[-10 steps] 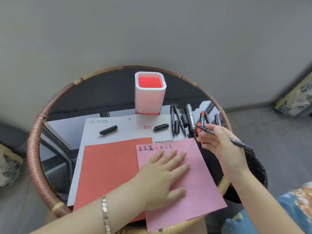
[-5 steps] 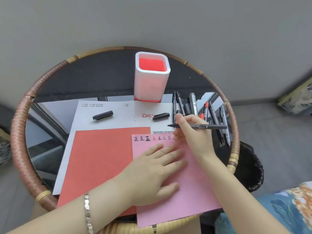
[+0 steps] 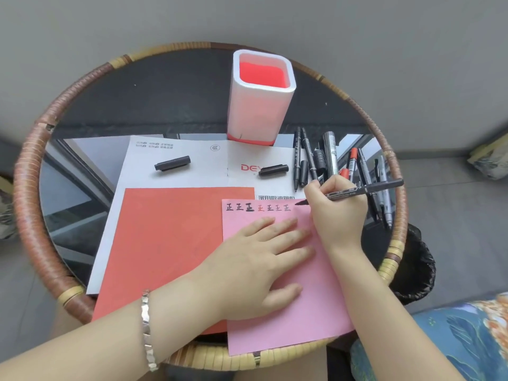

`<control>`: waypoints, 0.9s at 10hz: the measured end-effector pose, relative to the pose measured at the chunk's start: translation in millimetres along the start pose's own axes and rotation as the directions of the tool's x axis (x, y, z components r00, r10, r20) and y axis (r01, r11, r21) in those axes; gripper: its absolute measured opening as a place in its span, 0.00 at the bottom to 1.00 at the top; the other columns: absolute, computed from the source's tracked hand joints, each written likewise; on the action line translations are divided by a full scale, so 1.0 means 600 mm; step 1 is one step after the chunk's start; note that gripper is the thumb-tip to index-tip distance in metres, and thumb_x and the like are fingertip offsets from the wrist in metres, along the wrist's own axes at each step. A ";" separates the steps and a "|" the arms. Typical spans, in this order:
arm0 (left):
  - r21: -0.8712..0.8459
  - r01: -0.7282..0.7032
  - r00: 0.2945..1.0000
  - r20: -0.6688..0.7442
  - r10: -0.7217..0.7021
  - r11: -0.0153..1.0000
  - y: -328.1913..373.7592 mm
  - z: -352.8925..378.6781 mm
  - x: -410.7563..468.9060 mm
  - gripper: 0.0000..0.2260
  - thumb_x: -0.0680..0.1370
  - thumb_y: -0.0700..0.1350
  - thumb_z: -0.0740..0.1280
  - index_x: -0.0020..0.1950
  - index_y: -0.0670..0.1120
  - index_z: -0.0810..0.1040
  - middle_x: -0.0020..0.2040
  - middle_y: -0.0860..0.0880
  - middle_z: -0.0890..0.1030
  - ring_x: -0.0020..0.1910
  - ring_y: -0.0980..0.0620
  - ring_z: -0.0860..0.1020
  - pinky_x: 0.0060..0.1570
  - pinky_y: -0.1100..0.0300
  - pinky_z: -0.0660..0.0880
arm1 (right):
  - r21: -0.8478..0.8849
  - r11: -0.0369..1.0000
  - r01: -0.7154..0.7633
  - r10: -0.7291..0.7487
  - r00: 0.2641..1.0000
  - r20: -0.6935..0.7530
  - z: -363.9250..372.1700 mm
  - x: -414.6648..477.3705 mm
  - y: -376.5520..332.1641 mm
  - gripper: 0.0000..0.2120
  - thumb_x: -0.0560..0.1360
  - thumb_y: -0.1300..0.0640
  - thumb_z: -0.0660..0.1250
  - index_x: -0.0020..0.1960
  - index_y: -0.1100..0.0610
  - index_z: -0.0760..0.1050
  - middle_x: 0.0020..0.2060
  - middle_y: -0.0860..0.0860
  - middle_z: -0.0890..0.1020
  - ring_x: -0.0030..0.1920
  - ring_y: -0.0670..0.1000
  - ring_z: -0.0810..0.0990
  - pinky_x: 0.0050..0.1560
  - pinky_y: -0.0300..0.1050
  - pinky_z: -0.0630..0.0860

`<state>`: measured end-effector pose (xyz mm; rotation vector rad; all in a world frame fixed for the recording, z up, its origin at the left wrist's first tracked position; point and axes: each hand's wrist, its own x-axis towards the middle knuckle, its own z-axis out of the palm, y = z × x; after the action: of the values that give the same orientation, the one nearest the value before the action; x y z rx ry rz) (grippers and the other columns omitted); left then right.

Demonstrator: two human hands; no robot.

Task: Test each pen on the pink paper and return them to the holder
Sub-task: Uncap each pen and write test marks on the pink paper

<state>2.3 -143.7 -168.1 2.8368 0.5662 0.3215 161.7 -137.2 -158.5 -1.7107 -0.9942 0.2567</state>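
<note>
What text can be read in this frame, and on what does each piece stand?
"正", seven times: pink paper.
"DE", red, rest covered: white sheet.
"CCC" in a circle: white sheet.
"家用吸油…", partly hidden: white sheet.
Small print on sheet's top, held pen, loose pens: too small.

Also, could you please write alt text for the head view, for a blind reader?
The right hand holds the tip of a black pen to the pink paper, beside a row of test marks, while the left hand presses the paper flat.

Left hand [image 3: 255,270] hides the middle of the pink paper [image 3: 316,320]
</note>
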 end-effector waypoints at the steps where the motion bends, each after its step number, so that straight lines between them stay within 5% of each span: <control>1: -0.003 0.005 1.000 0.001 -0.005 1.000 0.001 -0.001 0.000 0.23 0.74 0.58 0.57 0.64 0.50 0.75 0.67 0.48 0.73 0.68 0.47 0.69 0.66 0.52 0.57 | -0.002 1.000 0.017 -0.017 1.000 0.001 0.000 0.000 0.002 0.22 0.68 0.64 0.66 0.22 0.51 0.61 0.17 0.44 0.69 0.22 0.44 0.65 0.30 0.34 0.63; 9: -0.021 0.026 1.000 0.016 -0.026 0.999 0.003 -0.006 0.003 0.23 0.72 0.58 0.58 0.63 0.51 0.75 0.67 0.50 0.73 0.68 0.47 0.69 0.66 0.52 0.58 | -0.038 0.999 0.025 -0.026 1.000 -0.016 0.002 -0.003 0.005 0.20 0.67 0.65 0.66 0.23 0.52 0.61 0.17 0.45 0.70 0.23 0.43 0.66 0.31 0.32 0.64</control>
<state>3.7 -144.0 -164.1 2.8070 0.5922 0.2982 161.4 -137.7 -162.2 -1.7301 -1.0135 0.2079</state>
